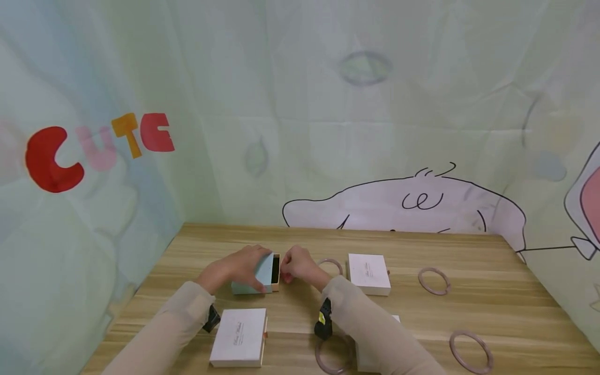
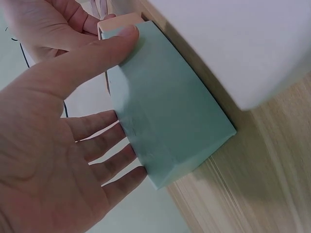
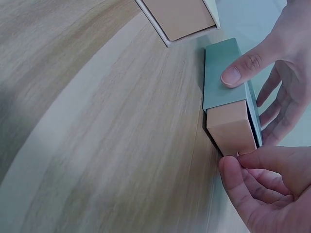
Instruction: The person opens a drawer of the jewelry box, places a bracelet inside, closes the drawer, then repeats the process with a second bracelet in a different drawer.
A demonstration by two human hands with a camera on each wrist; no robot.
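Observation:
A light blue-green drawer box (image 1: 264,275) lies on the table, its tan inner drawer (image 3: 231,124) slid partly out of the sleeve. My left hand (image 1: 244,266) grips the sleeve from the side, thumb (image 2: 127,40) over one face and fingers along the opposite edge. At the drawer's end, my right hand (image 1: 300,266) pinches with thumb and forefinger at the edge of the tan front. What lies between those fingertips is mostly hidden. The head view shows a dark interior in the gap of the drawer.
White boxes stand near my left forearm (image 1: 240,336), right of my right hand (image 1: 367,273) and partly under my right sleeve (image 1: 389,346). Mauve bangles lie beyond my right wrist (image 1: 330,260), below it (image 1: 318,357) and at the right (image 1: 420,279). A printed cloth (image 1: 300,130) hangs behind the table.

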